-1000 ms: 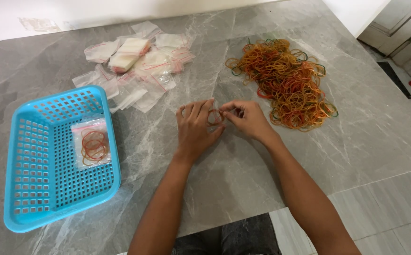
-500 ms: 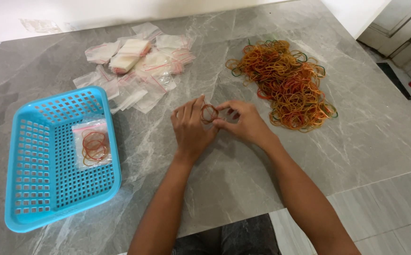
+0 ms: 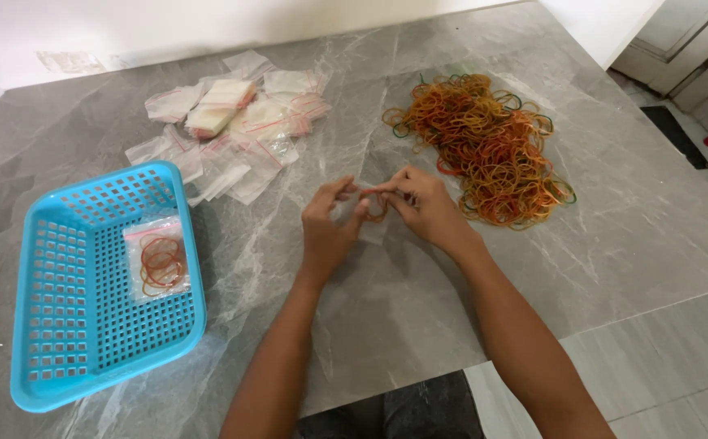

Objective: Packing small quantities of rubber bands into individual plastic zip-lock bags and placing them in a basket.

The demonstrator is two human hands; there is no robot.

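Note:
My left hand [image 3: 330, 228] and my right hand [image 3: 423, 207] meet over the middle of the grey marble table [image 3: 630, 236]. Between their fingertips they hold a small bunch of reddish rubber bands [image 3: 374, 203], and a clear plastic bag [image 3: 370, 223] hangs under the fingers, mostly hidden. A big heap of orange, red and green rubber bands [image 3: 484, 146] lies just right of my right hand.
A blue perforated basket [image 3: 53, 358] stands at the left, with one clear bag of rubber bands [image 3: 157, 260] inside it. A scatter of empty clear zip bags [image 3: 240, 130] lies at the back left. The table's front edge runs close to my body.
Both hands have lifted slightly off the table and the fingers have spread, pulling the bands between them. The basket and the heap have not moved.

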